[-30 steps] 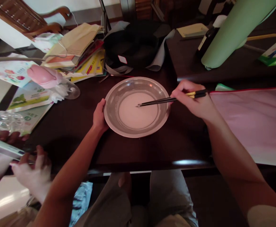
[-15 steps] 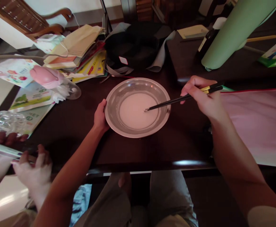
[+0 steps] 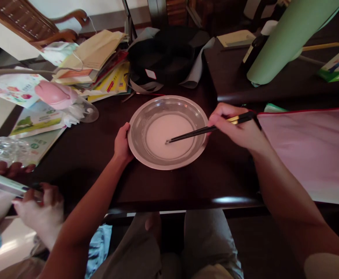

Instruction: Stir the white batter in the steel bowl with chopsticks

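A shallow metal bowl (image 3: pixel 140 124) with a pale white liquid (image 3: pixel 163 130) stands in the middle of the dark wooden table (image 3: pixel 99 155). My left hand (image 3: pixel 122 144) grips the bowl's left rim with curled fingers. My right hand (image 3: pixel 236 128), just right of the bowl, is closed on a pair of black chopsticks (image 3: pixel 192 133) with yellow ends. Their tips dip into the liquid near the bowl's centre.
Another person's hands (image 3: pixel 41 211) hold a long flat object at the lower left. Stacked books and papers (image 3: pixel 96 62), a pink-topped clear thing (image 3: pixel 56 95) and a black bag (image 3: pixel 163 54) lie behind. A green roll (image 3: pixel 282 42) and pink cloth (image 3: pixel 312 147) sit right.
The chopstick tips swept right across the liquid, then back left toward the centre, my right hand moving with them. My left hand stayed on the rim.
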`<act>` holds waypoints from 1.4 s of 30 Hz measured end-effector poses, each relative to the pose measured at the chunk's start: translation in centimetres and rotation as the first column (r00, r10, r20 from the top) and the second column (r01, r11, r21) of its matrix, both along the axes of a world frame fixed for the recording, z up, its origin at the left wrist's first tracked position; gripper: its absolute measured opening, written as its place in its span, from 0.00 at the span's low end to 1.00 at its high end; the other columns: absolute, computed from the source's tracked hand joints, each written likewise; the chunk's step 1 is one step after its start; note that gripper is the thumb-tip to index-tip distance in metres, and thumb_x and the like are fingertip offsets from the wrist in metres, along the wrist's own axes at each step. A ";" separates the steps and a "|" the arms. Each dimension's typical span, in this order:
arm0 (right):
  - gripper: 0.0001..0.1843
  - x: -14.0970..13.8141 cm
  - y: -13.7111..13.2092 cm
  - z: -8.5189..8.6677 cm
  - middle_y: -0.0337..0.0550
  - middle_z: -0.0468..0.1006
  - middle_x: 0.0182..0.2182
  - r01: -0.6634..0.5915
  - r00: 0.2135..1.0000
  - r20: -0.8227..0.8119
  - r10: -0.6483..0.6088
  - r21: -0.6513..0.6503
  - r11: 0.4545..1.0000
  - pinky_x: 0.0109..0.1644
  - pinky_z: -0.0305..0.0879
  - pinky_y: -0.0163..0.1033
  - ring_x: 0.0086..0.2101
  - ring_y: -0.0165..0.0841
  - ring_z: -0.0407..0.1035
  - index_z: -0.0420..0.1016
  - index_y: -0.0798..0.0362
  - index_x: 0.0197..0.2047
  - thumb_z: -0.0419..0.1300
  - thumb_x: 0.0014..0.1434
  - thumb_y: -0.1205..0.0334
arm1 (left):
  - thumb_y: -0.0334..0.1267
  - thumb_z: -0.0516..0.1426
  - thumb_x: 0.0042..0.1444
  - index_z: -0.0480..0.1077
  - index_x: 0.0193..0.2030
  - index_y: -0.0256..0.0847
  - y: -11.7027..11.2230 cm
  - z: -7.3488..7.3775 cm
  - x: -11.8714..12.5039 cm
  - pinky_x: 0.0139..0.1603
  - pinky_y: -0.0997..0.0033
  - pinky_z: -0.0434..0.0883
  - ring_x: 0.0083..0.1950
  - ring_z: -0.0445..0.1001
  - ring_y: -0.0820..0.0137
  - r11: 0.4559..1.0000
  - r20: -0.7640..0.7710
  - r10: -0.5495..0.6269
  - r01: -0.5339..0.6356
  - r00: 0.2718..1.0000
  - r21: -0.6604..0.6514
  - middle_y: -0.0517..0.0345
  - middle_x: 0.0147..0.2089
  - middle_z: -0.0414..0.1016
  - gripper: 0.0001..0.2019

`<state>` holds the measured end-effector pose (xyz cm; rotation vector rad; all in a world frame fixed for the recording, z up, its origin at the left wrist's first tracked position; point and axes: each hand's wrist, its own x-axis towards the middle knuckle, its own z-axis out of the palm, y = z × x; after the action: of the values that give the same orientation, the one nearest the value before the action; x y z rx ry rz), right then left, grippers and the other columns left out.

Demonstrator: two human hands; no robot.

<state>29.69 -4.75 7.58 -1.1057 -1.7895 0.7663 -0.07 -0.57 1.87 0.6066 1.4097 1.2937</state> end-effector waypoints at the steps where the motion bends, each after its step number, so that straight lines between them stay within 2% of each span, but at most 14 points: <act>1: 0.14 -0.1 0.0 -0.1 0.37 0.73 0.24 -0.016 0.999 0.031 0.015 0.009 1.000 0.30 0.59 0.38 0.25 0.29 0.65 0.71 0.50 0.27 0.58 0.63 0.54 | 0.44 0.56 0.57 0.66 0.23 0.43 0.0 0.0 0.0 0.37 0.71 0.74 0.31 0.75 0.69 1.000 0.002 -0.005 0.005 1.000 -0.001 0.63 0.21 0.69 0.13; 3: 0.13 -0.1 0.2 -0.3 0.36 0.73 0.24 0.002 0.998 0.055 -0.004 0.038 0.999 0.30 0.59 0.37 0.25 0.28 0.64 0.71 0.50 0.27 0.59 0.62 0.55 | 0.44 0.56 0.57 0.67 0.23 0.43 0.0 0.0 0.0 0.38 0.71 0.74 0.31 0.76 0.68 1.000 -0.002 -0.014 0.014 1.000 0.009 0.62 0.21 0.70 0.13; 7: 0.16 0.7 0.3 -0.1 0.36 0.73 0.21 0.107 0.992 -0.071 -0.104 0.039 0.994 0.32 0.61 0.39 0.25 0.30 0.67 0.70 0.49 0.25 0.58 0.63 0.54 | 0.43 0.55 0.57 0.67 0.23 0.43 0.0 -0.1 -0.1 0.39 0.70 0.74 0.32 0.76 0.68 1.000 -0.012 -0.002 0.002 1.000 0.027 0.62 0.22 0.71 0.13; 9: 0.16 0.6 0.2 0.0 0.37 0.73 0.20 0.070 0.994 -0.082 -0.069 0.009 0.998 0.32 0.60 0.39 0.25 0.31 0.67 0.70 0.49 0.25 0.58 0.64 0.54 | 0.44 0.55 0.58 0.67 0.23 0.43 0.0 -0.2 -0.2 0.40 0.69 0.74 0.33 0.77 0.67 1.000 -0.004 -0.009 0.009 1.000 0.014 0.62 0.21 0.71 0.14; 12: 0.14 0.2 0.1 -0.1 0.37 0.72 0.23 -0.004 1.000 0.007 0.004 0.011 1.000 0.30 0.59 0.38 0.25 0.29 0.64 0.71 0.50 0.26 0.59 0.62 0.56 | 0.45 0.54 0.58 0.68 0.24 0.43 0.0 -0.2 -0.2 0.40 0.69 0.74 0.34 0.77 0.66 0.999 0.012 -0.035 0.035 0.999 -0.005 0.61 0.22 0.71 0.14; 14: 0.14 0.1 0.2 -0.2 0.36 0.72 0.23 0.011 0.999 0.037 -0.012 0.030 0.999 0.30 0.58 0.38 0.25 0.29 0.64 0.70 0.50 0.26 0.60 0.62 0.56 | 0.44 0.54 0.58 0.68 0.24 0.43 0.0 -0.2 -0.2 0.40 0.68 0.74 0.34 0.77 0.66 0.999 0.013 -0.033 0.033 0.999 0.000 0.61 0.22 0.71 0.13; 18: 0.16 0.7 0.2 0.1 0.37 0.73 0.21 0.100 0.993 -0.064 -0.098 0.034 0.994 0.33 0.61 0.41 0.25 0.32 0.67 0.69 0.49 0.25 0.57 0.64 0.55 | 0.45 0.55 0.56 0.67 0.23 0.44 0.0 -0.1 -0.1 0.40 0.68 0.74 0.34 0.77 0.65 0.999 -0.010 -0.028 0.029 1.000 0.021 0.61 0.22 0.71 0.13; 20: 0.16 0.6 0.1 0.2 0.37 0.72 0.21 0.069 0.996 -0.056 -0.067 0.021 0.997 0.32 0.61 0.41 0.25 0.32 0.67 0.69 0.49 0.25 0.56 0.64 0.57 | 0.45 0.55 0.56 0.67 0.23 0.44 0.0 -0.2 -0.1 0.40 0.68 0.74 0.33 0.77 0.66 0.999 -0.014 -0.035 0.035 0.999 0.015 0.61 0.22 0.70 0.13; 24: 0.12 -0.1 0.1 -0.1 0.36 0.72 0.24 -0.026 0.998 0.064 0.025 0.021 0.999 0.30 0.59 0.39 0.25 0.29 0.64 0.70 0.50 0.27 0.59 0.63 0.59 | 0.42 0.54 0.57 0.68 0.24 0.43 0.1 -0.3 -0.2 0.39 0.69 0.74 0.32 0.76 0.68 1.000 -0.005 -0.023 0.024 1.000 0.020 0.61 0.22 0.71 0.13; 29: 0.16 0.6 0.3 -0.1 0.36 0.72 0.21 0.104 0.993 -0.059 -0.102 0.043 0.994 0.32 0.60 0.40 0.25 0.31 0.66 0.69 0.49 0.25 0.58 0.63 0.54 | 0.42 0.54 0.57 0.68 0.24 0.43 0.1 -0.2 -0.1 0.38 0.68 0.74 0.33 0.77 0.66 1.000 0.017 -0.023 0.023 1.000 0.019 0.61 0.22 0.72 0.12; 31: 0.16 0.6 0.2 0.1 0.37 0.72 0.20 0.074 0.995 -0.070 -0.073 0.008 0.997 0.31 0.61 0.40 0.25 0.31 0.67 0.69 0.49 0.25 0.58 0.64 0.53 | 0.43 0.54 0.57 0.68 0.24 0.43 0.0 -0.2 -0.1 0.38 0.66 0.74 0.34 0.77 0.64 1.000 0.011 -0.022 0.022 1.000 0.018 0.60 0.23 0.72 0.12; 35: 0.14 0.1 0.2 -0.1 0.36 0.73 0.23 -0.016 0.999 0.035 0.016 -0.001 1.000 0.29 0.59 0.39 0.25 0.30 0.65 0.71 0.49 0.26 0.60 0.62 0.53 | 0.43 0.55 0.56 0.68 0.24 0.43 0.0 -0.2 -0.1 0.38 0.65 0.75 0.35 0.77 0.64 1.000 -0.012 -0.012 0.012 1.000 0.027 0.60 0.23 0.73 0.12; 39: 0.16 0.6 0.3 -0.1 0.37 0.74 0.22 0.109 0.994 -0.016 -0.108 0.045 0.993 0.32 0.61 0.40 0.25 0.31 0.66 0.69 0.49 0.25 0.59 0.62 0.51 | 0.42 0.55 0.56 0.69 0.24 0.43 0.0 -0.2 -0.1 0.39 0.66 0.75 0.35 0.78 0.64 0.999 0.005 -0.021 0.021 1.000 0.039 0.60 0.24 0.74 0.11; 42: 0.17 0.7 0.2 0.0 0.37 0.73 0.20 0.083 0.994 -0.080 -0.081 0.018 0.996 0.32 0.61 0.40 0.25 0.31 0.67 0.69 0.49 0.24 0.58 0.63 0.52 | 0.41 0.54 0.57 0.70 0.25 0.43 0.0 -0.2 -0.1 0.39 0.67 0.75 0.36 0.78 0.64 0.998 0.028 -0.038 0.036 0.999 0.048 0.59 0.25 0.75 0.11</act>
<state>30.35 -4.51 7.59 -1.1129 -1.6723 0.7301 -0.16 -0.57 1.68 0.6408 1.3416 1.3046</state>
